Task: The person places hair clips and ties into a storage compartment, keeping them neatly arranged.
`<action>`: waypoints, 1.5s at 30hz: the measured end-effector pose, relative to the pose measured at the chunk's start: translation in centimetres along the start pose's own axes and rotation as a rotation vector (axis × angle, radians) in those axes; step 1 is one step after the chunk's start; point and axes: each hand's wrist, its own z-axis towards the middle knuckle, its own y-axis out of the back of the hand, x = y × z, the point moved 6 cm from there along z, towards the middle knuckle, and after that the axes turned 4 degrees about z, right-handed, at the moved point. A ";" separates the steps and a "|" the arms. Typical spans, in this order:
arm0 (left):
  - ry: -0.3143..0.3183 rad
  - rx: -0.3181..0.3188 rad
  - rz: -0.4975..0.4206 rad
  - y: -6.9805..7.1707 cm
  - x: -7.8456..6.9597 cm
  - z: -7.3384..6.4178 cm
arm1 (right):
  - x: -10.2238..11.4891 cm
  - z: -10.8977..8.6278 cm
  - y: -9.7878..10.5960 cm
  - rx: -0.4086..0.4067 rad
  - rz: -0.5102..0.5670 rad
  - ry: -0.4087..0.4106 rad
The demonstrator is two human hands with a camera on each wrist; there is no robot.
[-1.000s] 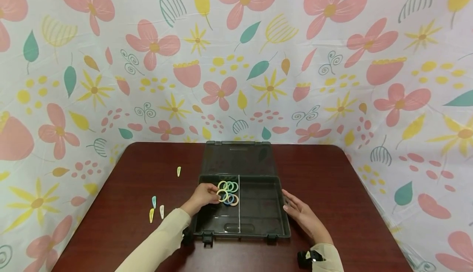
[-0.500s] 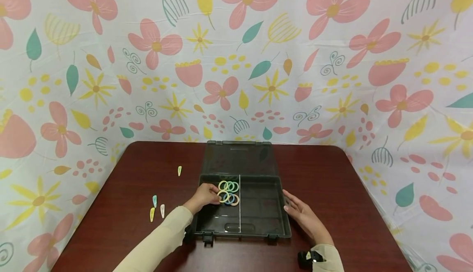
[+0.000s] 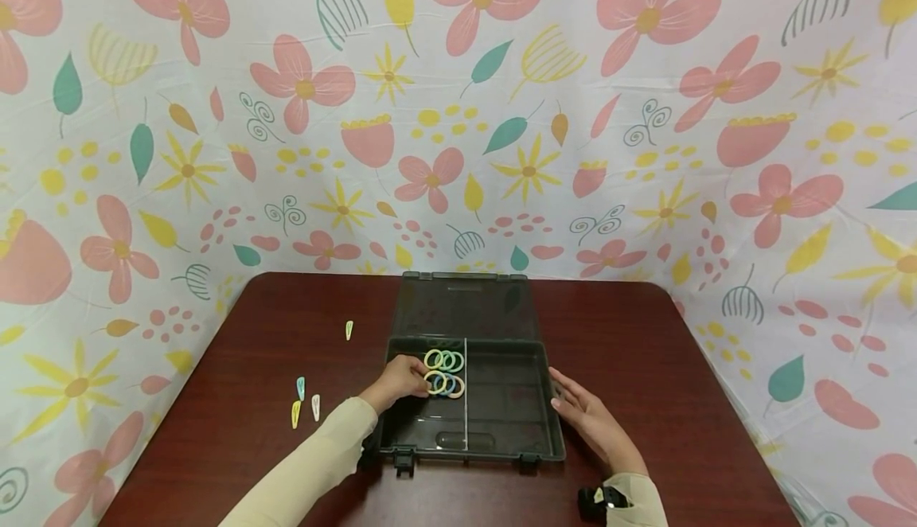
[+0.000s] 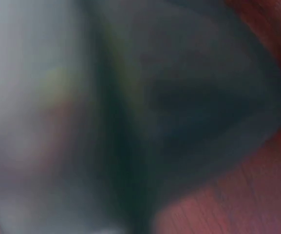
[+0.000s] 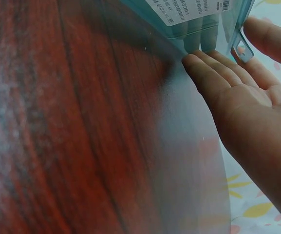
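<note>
My left hand [image 3: 396, 379] reaches over the left wall of a dark translucent plastic box [image 3: 505, 400]. Thumb and fingertips pinch a pale yellow hair tie [image 3: 435, 372] inside the left compartment. Beside it several more ring-shaped hair ties lie overlapped, among them a green one [image 3: 459, 362] and a peach one [image 3: 462, 388]. In the left wrist view the plastic box [image 4: 203, 107] fills the picture, blurred, and hides the fingers. My right hand [image 3: 591, 419] touches the box's outer right wall. In the right wrist view its straight fingers [image 5: 223, 68] lie against the plastic, the thumb apart by the rim.
Snap hair clips lie left of the box: a blue one [image 3: 301, 388], a yellow one [image 3: 295, 414], a whitish one [image 3: 316, 407] and a pale yellow one [image 3: 349, 330] farther back. The lid [image 3: 466, 308] lies opened backward. A white divider [image 3: 466, 423] splits the box. Flowered cloth [image 3: 458, 113] surrounds the table.
My left hand and the yellow hair tie have shifted slightly to the right. The right hand stays on the box wall. The head view itself has moved a little.
</note>
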 end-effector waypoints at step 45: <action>-0.084 -0.377 -0.274 11.4 0.8 -1.9 | -0.3 0.1 0.2 -0.011 0.023 0.008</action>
